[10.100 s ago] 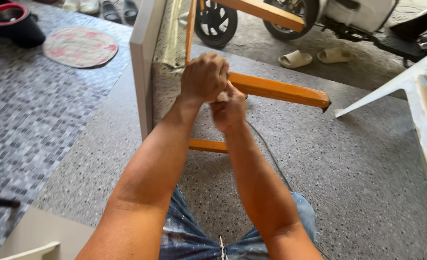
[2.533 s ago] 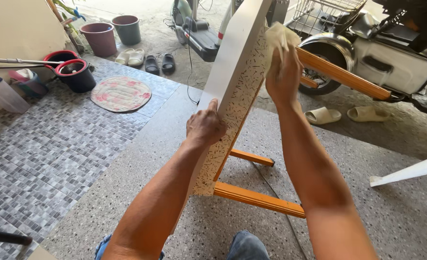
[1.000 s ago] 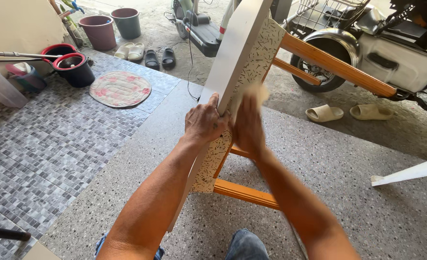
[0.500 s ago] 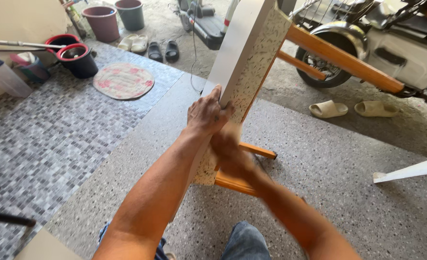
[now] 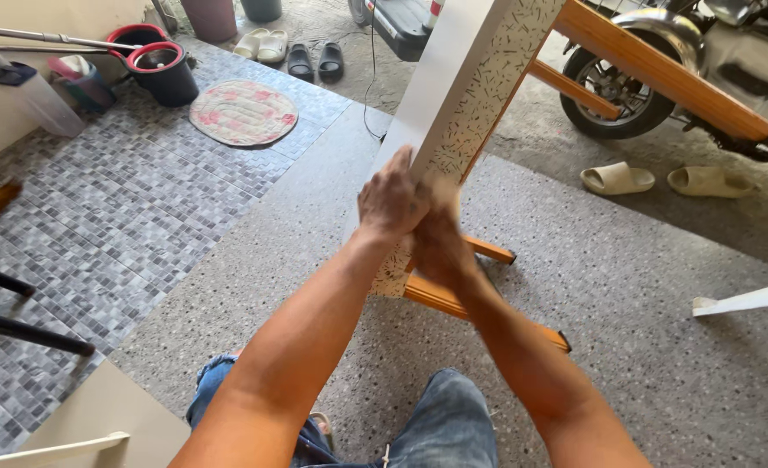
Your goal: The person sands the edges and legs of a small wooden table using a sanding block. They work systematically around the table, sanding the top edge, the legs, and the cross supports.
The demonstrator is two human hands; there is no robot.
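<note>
Table [image 5: 479, 78] lies tipped on its side on the speckled concrete floor [image 5: 644, 295], white top facing left, its speckled chipboard edge [image 5: 488, 104] turned toward the camera and rising diagonally to upper right. Orange wooden legs [image 5: 670, 82] and rails stick out to the right; a lower orange rail [image 5: 479, 308] rests on the floor just behind the hands.

Left hand [image 5: 391, 201] is clasped on the board's edge, fingers wrapped round the white face, thumb side on the speckled edge. Right hand [image 5: 440, 247] sits just below and right of it, touching it, pressed on the same edge; it's motion-blurred w/ a pale patch at the fingers, so can't tell if it's clenched on anything or just flat on the board.

Around: both forearms cross the lower frame, jeans-clad knees [image 5: 440, 425] at the bottom. Left, a grey mosaic-tile patch w/ a round floral mat [image 5: 244, 113], a black-and-red mop bucket [image 5: 160, 71], black sandals [image 5: 315, 61] and pale ones further back. Right, a scooter wheel [image 5: 614, 91] behind the orange legs, a beige slipper pair [image 5: 661, 179] on the concrete near it, and a white plank end [image 5: 748, 301] at the right edge, well apart from the hands. A cable [image 5: 372, 78] runs down the floor just left of the table top.
</note>
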